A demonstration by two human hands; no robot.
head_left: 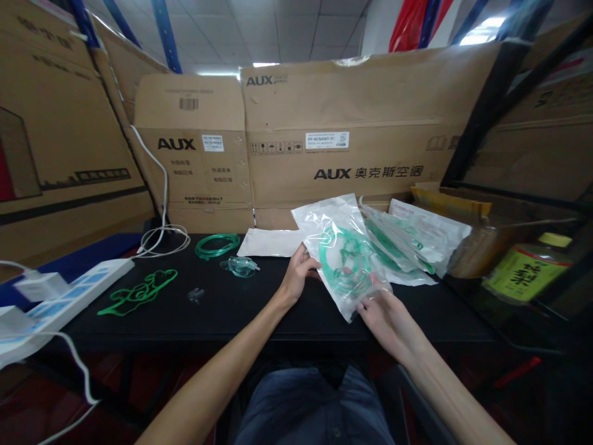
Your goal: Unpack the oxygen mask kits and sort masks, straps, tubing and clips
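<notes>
A clear plastic bag with coiled green tubing inside (345,256) is held tilted above the black table. At its left edge, the fingers of my left hand (296,272) are closed on the plastic. My right hand (384,315) grips the lower right side, some fingers showing through or behind the film. Left of the bag lies a flat white pouch (269,242). Farther left are a loose coil of green tubing (217,246), a small clear plastic cup-shaped piece (241,267), several tiny clear pieces (195,295) and a tangled green strap (139,293).
More bagged green items (407,241) are heaped right of the held bag. A bottle with a yellow-green label (525,272) stands at the far right. A white power strip (69,309) with plugs and cables occupies the left. Cardboard AUX boxes (370,111) wall the back.
</notes>
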